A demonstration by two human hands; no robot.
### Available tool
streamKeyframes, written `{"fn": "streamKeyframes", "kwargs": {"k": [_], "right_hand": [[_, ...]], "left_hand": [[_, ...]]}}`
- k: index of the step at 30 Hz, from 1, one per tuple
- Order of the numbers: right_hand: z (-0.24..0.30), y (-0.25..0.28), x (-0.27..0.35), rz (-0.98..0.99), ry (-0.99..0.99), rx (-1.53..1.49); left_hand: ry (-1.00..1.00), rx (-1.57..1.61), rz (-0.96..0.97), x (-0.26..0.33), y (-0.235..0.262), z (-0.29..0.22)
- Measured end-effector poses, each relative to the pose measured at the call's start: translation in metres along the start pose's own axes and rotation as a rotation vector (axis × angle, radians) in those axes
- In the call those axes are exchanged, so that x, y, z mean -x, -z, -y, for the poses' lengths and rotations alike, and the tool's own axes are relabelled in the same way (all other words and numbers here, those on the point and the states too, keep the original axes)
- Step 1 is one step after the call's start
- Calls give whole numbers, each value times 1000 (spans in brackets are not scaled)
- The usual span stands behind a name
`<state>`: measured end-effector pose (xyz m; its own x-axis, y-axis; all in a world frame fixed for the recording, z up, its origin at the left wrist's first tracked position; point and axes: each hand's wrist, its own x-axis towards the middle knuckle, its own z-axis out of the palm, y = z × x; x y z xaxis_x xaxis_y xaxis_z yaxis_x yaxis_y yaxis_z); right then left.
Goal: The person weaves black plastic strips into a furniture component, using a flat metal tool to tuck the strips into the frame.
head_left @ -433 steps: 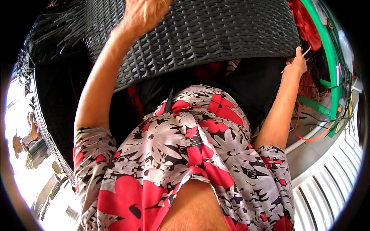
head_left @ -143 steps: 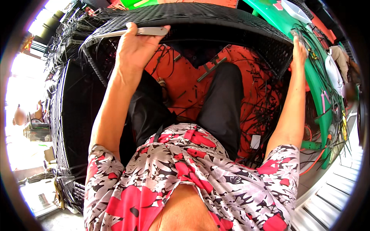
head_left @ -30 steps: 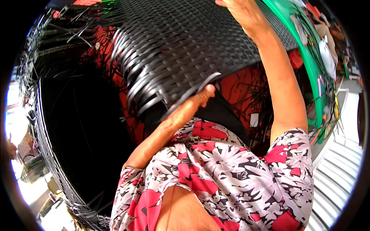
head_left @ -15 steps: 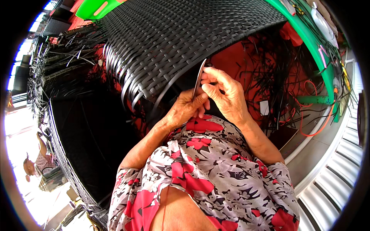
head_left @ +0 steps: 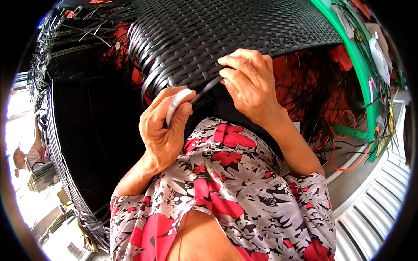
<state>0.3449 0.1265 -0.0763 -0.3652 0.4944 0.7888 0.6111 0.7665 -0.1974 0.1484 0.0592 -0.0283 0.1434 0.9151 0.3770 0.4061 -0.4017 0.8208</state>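
A flat black weaving strip (head_left: 208, 88) stretches between my two hands, just in front of a black woven panel (head_left: 204, 39). My left hand (head_left: 161, 128) is closed on the strip's lower end. Across its fingers curves a shiny white band (head_left: 176, 103); whether this is the same strip catching light, I cannot tell. Higher and to the right, my right hand (head_left: 252, 89) grips the strip's other end with bent fingers, close to the panel's near edge. Loose strip ends (head_left: 150, 82) curl from the panel's left corner.
Dark bundles of strips (head_left: 74, 48) pile up at the far left, above a black woven piece (head_left: 87, 143). A green frame (head_left: 363, 74) curves along the right, with an orange cord (head_left: 333, 161) below. Strip scraps litter a red surface (head_left: 287, 78). A person (head_left: 35, 152) is at the far left.
My hands have moved apart, the left one down and left, the right one slightly up. The strip, upright before, now slants between them. The panel appears shifted slightly right and up.
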Motion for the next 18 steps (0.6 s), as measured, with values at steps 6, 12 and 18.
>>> {"fn": "streamKeyframes", "kwargs": {"k": [6,12,18], "right_hand": [[26,15,7,69,58,-260],[48,38,2,133,53,-236],[23,89,-5,375,-16,-164]], "left_hand": [[-80,-36,153,1,2,3],[407,402,483,14,21,-2],[417,158,657,15,49,5]]}}
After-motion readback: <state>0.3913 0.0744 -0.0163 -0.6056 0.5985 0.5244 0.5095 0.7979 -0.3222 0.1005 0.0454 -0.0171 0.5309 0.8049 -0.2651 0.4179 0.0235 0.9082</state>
